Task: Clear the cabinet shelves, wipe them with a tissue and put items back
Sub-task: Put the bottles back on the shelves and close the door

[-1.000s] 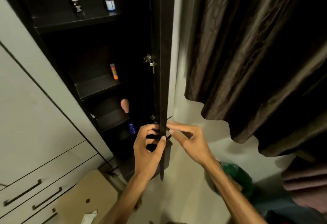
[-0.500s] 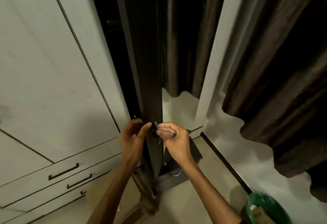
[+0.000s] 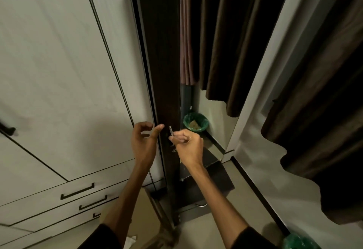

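The dark cabinet door [image 3: 165, 72] is standing shut, edge-on between the pale wardrobe [image 3: 59, 72] on its left and the mirror [image 3: 216, 123] on its right — a stiff, heavy panel, likely best handled by its free edge. The left hand [image 3: 143, 142] is hovering at that edge, fingers loosely curled, holding nothing. The right hand [image 3: 188, 146] is pinching a thin metal key [image 3: 171, 131] — small, rigid, probably slippery — just beside the door's front.
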